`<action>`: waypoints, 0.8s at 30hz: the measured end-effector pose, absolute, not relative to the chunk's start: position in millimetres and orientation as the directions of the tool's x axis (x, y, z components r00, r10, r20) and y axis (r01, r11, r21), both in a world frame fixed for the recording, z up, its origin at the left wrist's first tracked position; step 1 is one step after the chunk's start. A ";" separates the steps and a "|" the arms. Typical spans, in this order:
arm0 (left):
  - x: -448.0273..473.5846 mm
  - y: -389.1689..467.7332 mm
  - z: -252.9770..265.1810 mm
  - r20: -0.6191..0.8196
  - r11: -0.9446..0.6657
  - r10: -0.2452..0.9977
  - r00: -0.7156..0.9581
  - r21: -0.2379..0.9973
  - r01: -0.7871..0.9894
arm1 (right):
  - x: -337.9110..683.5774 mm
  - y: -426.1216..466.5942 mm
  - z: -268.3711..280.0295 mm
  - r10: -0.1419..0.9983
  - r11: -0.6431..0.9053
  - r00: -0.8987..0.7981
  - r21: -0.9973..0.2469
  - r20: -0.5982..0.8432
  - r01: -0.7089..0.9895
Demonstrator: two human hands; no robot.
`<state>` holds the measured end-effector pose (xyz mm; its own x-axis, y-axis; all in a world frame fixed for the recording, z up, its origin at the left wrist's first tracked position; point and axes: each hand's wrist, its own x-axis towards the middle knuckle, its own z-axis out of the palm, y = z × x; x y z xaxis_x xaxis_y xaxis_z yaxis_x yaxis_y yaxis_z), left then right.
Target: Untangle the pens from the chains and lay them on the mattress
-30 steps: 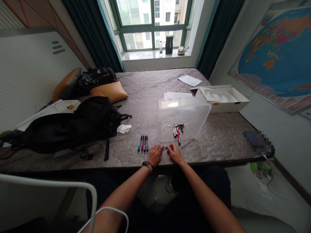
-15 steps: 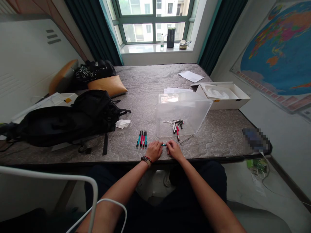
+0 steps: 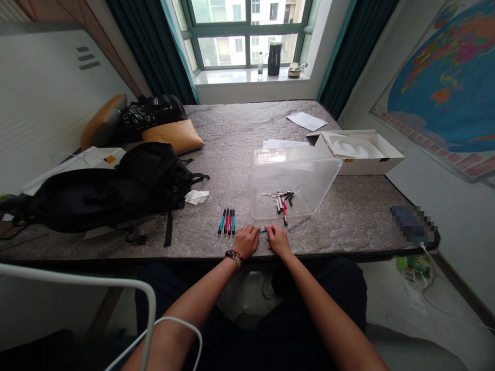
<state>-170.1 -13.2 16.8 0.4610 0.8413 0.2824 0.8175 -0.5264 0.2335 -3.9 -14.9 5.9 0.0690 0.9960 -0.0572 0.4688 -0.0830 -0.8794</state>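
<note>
Between my two hands lies a small blue pen [image 3: 263, 231], its ends hidden by my fingers. My left hand [image 3: 246, 241] is closed on its left end, and my right hand [image 3: 277, 239] pinches the right end. Left of my hands, several blue and red pens [image 3: 227, 222] lie side by side on the mattress. Just beyond my hands a clear plastic bin [image 3: 297, 170] rests on its side, its opening towards me. Loose pen parts [image 3: 283, 201], black, white, red and silver, lie in a heap in it.
A black backpack [image 3: 116, 190] and a crumpled tissue [image 3: 197, 197] lie to the left on the grey mattress [image 3: 232, 129]. An open white box [image 3: 359, 154] stands at the right, with papers [image 3: 307, 121] behind. A white tube frame [image 3: 96, 278] crosses the lower left.
My hands stay together around the pen, with only a slight shift of the right fingers. The whole view has moved a little.
</note>
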 end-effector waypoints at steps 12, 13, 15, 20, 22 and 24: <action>-169.9 -13.3 16.8 0.287 -0.500 0.858 0.426 0.275 0.821 | -2.6 -13.6 4.9 0.998 -0.060 0.018 -0.865 -0.059 0.497; -170.1 -13.3 16.7 0.285 -0.502 0.857 0.429 0.273 0.821 | -2.5 -13.6 5.4 0.998 -0.053 0.010 -0.865 -0.056 0.499; -170.7 -13.3 16.5 0.282 -0.510 0.853 0.440 0.267 0.818 | -2.5 -14.2 6.5 0.999 -0.030 -0.003 -0.856 -0.037 0.515; -171.9 -13.4 15.7 0.279 -0.529 0.842 0.462 0.250 0.811 | -1.7 -17.3 8.3 0.999 0.033 -0.052 -0.830 0.005 0.557; -171.9 -13.7 15.5 0.280 -0.528 0.842 0.461 0.251 0.811 | -1.8 -18.7 7.9 0.999 0.019 -0.053 -0.849 -0.011 0.529; -171.9 -13.9 15.2 0.286 -0.526 0.843 0.456 0.259 0.810 | -2.3 -19.8 7.1 0.999 -0.014 -0.025 -0.872 -0.030 0.489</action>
